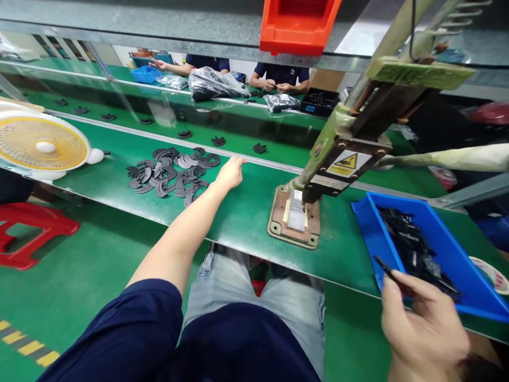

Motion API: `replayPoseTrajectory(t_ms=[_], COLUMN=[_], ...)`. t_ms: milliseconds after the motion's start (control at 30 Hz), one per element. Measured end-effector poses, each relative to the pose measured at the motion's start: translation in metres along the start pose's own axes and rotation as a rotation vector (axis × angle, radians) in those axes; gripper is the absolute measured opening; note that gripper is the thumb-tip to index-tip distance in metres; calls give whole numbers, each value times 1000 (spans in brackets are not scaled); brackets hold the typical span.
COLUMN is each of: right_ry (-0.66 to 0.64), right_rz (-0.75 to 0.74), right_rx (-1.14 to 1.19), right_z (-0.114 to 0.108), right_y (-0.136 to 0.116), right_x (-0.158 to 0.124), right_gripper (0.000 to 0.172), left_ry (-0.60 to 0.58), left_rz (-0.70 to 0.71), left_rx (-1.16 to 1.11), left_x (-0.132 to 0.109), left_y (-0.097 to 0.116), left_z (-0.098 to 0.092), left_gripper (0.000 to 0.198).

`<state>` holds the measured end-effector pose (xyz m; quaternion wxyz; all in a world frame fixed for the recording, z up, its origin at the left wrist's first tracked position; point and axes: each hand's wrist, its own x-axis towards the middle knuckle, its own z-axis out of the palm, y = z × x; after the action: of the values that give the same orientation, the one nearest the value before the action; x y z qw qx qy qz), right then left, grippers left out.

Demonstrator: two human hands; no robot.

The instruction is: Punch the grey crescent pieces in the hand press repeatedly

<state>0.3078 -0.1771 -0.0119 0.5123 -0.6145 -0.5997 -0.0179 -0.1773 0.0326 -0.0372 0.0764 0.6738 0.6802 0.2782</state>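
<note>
My left hand (pixel 230 172) reaches out over the green bench, fingers stretched flat and open, just right of a heap of dark flat curved parts (pixel 170 175). It holds nothing. My right hand (pixel 421 323) is low at the right, fingers pinched on a thin black part (pixel 387 270) at the near corner of a blue tray (pixel 368 220). The tray holds several black parts (pixel 413 249). Between my hands stands a hand press (pixel 338 164) on a brown base plate (pixel 276 220).
A white and yellow fan (pixel 42 146) lies at the left. Single dark parts (pixel 218 141) ride the green conveyor behind. Two people's hands (pixel 278 85) work across it, beside black bags (pixel 214 84). An orange bin (pixel 298 24) hangs overhead; a red stool (pixel 27 228) stands at left.
</note>
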Motion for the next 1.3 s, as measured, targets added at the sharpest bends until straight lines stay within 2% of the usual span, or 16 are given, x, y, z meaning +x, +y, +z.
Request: replayPoseTrajectory(t_ms=[133, 233, 333, 433, 500, 567, 667, 733, 800, 867, 967, 1033, 1133, 1167, 1233, 1300], right_ry=[-170, -307, -393, -433, -450, -466, -492, -507, -508, -492, -475, -490, -541, -560, -592, -617], right_rz=[-55, -93, -127, -153, -169, -189, -221, -238, -239, -212, -121, -45, 52, 75, 107, 122], right_rx=[152, 231, 292, 337, 366, 400, 454, 478, 483, 468, 438, 438, 481, 504, 553, 602], right_z=[21, 42, 56, 61, 62, 63, 65, 66, 67, 68, 71, 77, 89, 92, 98, 100], right_y=[-1, -12, -26, -34, -37, -41, -51, -59, -65, -67, -64, -61, -58, -57, -57, -58], right_x=[-27, -40, -45, -46, -47, -48, -51, -52, -52, -50, -48, -48, -54, -56, -62, -67], right_gripper=[26, 22, 21, 22, 23, 25, 26, 27, 26, 24, 19, 18, 21, 22, 23, 24], left_ry=[14, 40, 24, -195, -339, -404, -410, -318, -142, 45, 161, 137, 21, -30, -115, -138], left_rz=[-122, -152, 23, 313, 456, 497, 454, 359, 219, 106, 31, 26, 112, 160, 266, 335], left_rx=[15, 75, 74, -52, -148, -234, -212, -76, 44, 71, -98, -339, -708, -778, -838, -839], left_x=[-32, -71, -121, -171, -189, -187, -150, -115, -85, -71, -86, -116, -167, -182, -203, -214], left_y=[-3, 10, 27, 33, 25, 11, -11, -17, -14, -1, 35, 62, 99, 110, 126, 136], left_z=[-10, -14, -17, -18, -17, -16, -13, -12, -10, -5, 7, 15, 20, 19, 14, 7], left_gripper=[19, 33, 43, 37, 38, 37, 32, 30, 27, 23, 41, 50, 31, 27, 32, 28])
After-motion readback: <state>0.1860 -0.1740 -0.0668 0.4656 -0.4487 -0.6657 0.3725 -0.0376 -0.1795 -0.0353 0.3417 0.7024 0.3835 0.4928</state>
